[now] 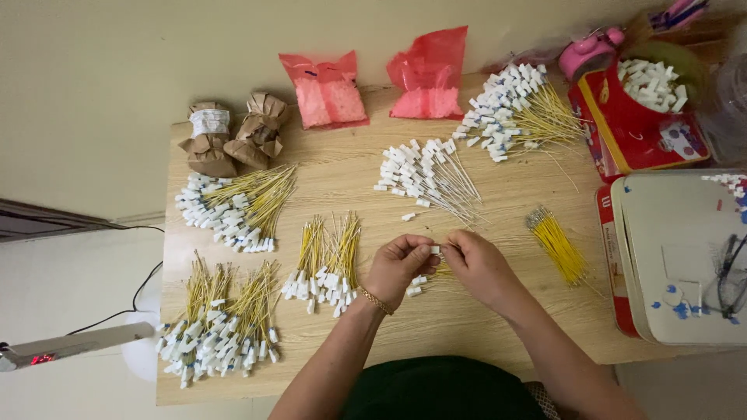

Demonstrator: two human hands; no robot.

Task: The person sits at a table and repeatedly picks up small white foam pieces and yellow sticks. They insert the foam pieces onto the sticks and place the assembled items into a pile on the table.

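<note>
Centrally: both hands' fingers pinch one white connector [435, 250] | bare yellow wires [557, 243] right (untouched) | finished bundles [327, 264] left

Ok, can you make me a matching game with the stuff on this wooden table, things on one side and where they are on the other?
Things:
1. two red plastic bags
2. two brown paper-wrapped bundles
3. bare yellow wire bundle
4. small white plastic connector

Places:
A. right of the hands
B. back left corner
C. between the fingertips
D. back middle edge

Pairs: 1-D, 2-B, 3-A, 4-C

Left hand [398, 264], right hand [476, 264] fingertips pinched together, grip closed
</note>
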